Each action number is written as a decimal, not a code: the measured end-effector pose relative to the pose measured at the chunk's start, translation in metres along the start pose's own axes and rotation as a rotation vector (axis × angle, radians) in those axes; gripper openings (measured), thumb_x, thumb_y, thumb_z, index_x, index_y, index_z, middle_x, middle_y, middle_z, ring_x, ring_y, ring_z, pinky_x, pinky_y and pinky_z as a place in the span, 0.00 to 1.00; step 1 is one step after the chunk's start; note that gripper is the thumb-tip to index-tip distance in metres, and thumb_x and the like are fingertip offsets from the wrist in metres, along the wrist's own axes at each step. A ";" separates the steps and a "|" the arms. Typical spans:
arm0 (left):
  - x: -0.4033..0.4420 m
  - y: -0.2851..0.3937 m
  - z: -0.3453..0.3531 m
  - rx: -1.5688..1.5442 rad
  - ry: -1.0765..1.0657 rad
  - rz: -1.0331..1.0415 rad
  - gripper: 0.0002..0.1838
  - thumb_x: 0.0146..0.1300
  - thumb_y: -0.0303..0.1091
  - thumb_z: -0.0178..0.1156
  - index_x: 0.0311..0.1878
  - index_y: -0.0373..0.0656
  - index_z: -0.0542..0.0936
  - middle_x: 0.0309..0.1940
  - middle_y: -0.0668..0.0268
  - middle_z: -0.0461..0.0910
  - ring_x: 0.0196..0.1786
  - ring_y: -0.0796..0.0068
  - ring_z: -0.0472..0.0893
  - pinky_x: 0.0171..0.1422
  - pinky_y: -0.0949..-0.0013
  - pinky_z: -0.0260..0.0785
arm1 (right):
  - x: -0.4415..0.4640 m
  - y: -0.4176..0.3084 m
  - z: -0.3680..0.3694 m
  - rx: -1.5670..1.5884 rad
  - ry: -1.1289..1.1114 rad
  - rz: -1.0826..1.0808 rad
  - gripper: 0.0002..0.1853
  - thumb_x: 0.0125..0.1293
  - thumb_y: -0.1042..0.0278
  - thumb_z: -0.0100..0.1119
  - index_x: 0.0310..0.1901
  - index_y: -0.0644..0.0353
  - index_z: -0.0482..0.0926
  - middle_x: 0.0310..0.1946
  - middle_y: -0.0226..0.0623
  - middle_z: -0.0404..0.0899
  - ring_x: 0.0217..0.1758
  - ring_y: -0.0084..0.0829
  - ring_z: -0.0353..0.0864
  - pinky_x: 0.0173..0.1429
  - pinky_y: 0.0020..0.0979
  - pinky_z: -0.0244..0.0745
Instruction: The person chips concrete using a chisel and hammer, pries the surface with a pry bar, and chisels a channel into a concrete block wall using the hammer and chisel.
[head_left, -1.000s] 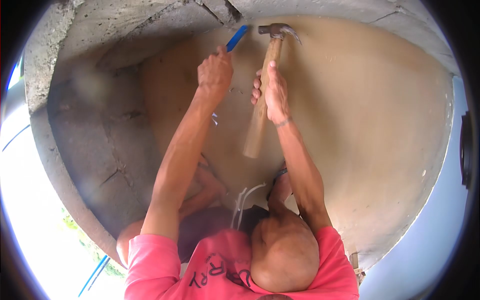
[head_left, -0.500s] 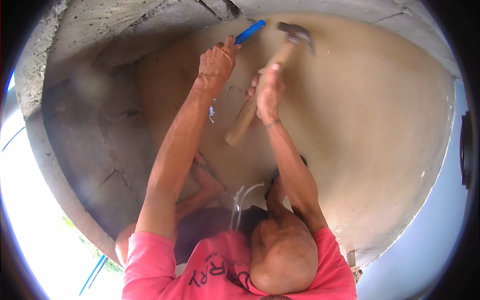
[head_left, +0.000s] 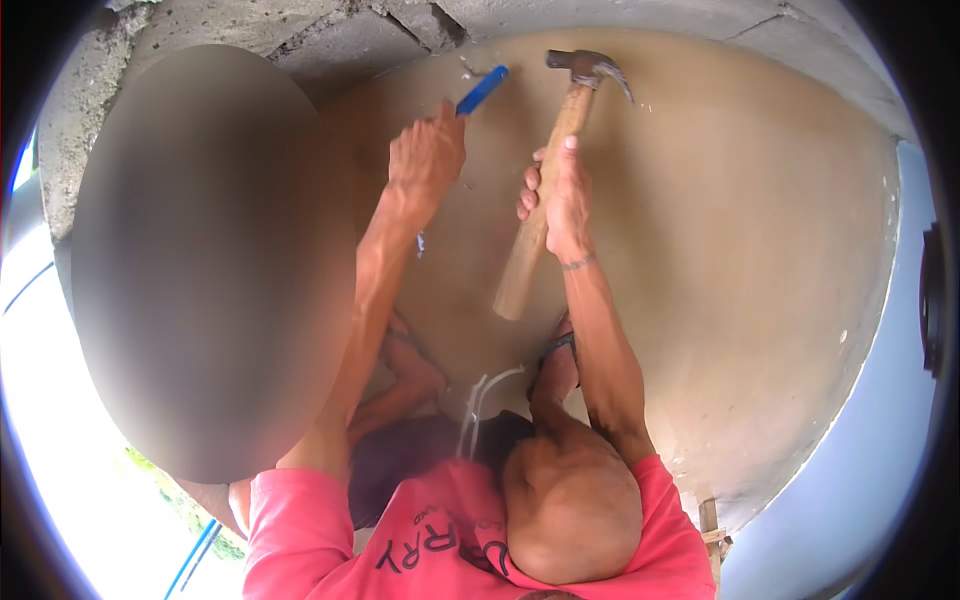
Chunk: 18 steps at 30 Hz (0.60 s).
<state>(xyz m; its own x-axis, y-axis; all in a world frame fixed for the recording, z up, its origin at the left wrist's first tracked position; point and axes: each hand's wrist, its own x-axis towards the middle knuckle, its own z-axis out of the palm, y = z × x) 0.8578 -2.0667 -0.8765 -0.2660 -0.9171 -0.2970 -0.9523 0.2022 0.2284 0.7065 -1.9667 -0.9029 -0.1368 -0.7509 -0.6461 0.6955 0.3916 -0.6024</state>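
Right hand (head_left: 567,200) and hammer (head_left: 528,245) have swung a bit farther from the left hand (head_left: 428,155) than half a second ago, and the hammer stands straighter now. The right hand is wrapped around the wooden handle, with the metal head just past the fingers. The left hand is curled tight around a blue tool (head_left: 483,90), whose end pokes out toward the hammer but does not touch it.

A big blurry patch (head_left: 210,260) has come up beside the left arm and hides what is there. A tiny curly scrap (head_left: 466,68) lies just past the left hand, and some shiny bits (head_left: 420,243) are below it. Nearer the body, under both hands, are white strings (head_left: 472,410) and a bent knee (head_left: 570,510).

Past both hands, a rough gray edge (head_left: 560,17) curves across. Right of the right hand, the smooth brown floor (head_left: 740,230) spreads wide and bare, out to a pale rim well away.
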 end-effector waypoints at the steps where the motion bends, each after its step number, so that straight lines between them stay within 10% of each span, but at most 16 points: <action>1: -0.014 -0.001 0.003 -0.001 0.009 0.009 0.15 0.76 0.45 0.49 0.50 0.42 0.72 0.32 0.44 0.83 0.37 0.35 0.83 0.42 0.39 0.74 | -0.002 -0.004 -0.005 0.043 0.010 -0.017 0.32 0.73 0.30 0.43 0.42 0.61 0.67 0.22 0.33 0.68 0.16 0.26 0.67 0.20 0.32 0.68; 11: 0.032 0.010 0.009 0.169 0.023 -0.012 0.16 0.78 0.47 0.45 0.53 0.44 0.71 0.34 0.53 0.85 0.38 0.51 0.87 0.43 0.52 0.79 | 0.009 0.016 0.019 0.184 0.138 -0.159 0.32 0.74 0.30 0.39 0.43 0.59 0.67 0.24 0.33 0.67 0.18 0.27 0.67 0.22 0.33 0.69; 18: 0.039 0.003 0.001 0.088 -0.011 0.000 0.16 0.77 0.45 0.46 0.51 0.41 0.71 0.30 0.46 0.84 0.39 0.41 0.84 0.44 0.42 0.76 | 0.011 0.018 0.018 0.096 0.016 -0.140 0.32 0.74 0.31 0.40 0.43 0.60 0.66 0.23 0.35 0.69 0.17 0.28 0.70 0.20 0.34 0.69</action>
<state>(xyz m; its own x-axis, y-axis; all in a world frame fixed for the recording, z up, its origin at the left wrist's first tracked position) 0.8446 -2.1015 -0.8878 -0.2669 -0.9134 -0.3074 -0.9617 0.2319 0.1459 0.7300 -1.9778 -0.9125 -0.2481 -0.7858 -0.5665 0.7326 0.2304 -0.6404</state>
